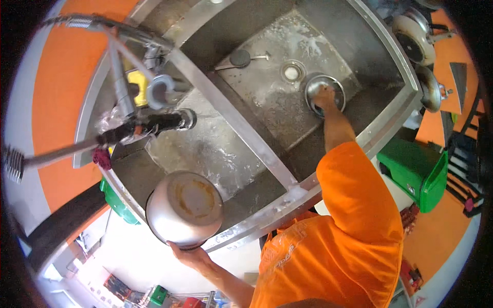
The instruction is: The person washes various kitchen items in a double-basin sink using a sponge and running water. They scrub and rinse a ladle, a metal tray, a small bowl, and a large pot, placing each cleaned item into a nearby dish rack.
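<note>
My left hand [189,255] grips the rim of a metal pot [185,210], tilted so that its underside faces up. Brown stains form a ring on that underside. The pot is over the near corner of the left basin [208,142] of a stainless steel sink. In the right basin [265,92], my right hand [324,97] reaches down into a round metal bowl [312,86]. Its fingers are hard to make out, so whether they grasp anything is unclear. The bowl is close to the drain [292,72], which has something white in it.
A metal divider [231,119] separates the wet basins. Over the left one juts a faucet with a black-gripped spout [154,124], near a yellow object [137,87]. A dark round utensil [240,58] lies in the right basin. Pans [416,38] and a green bin [412,169] are at right.
</note>
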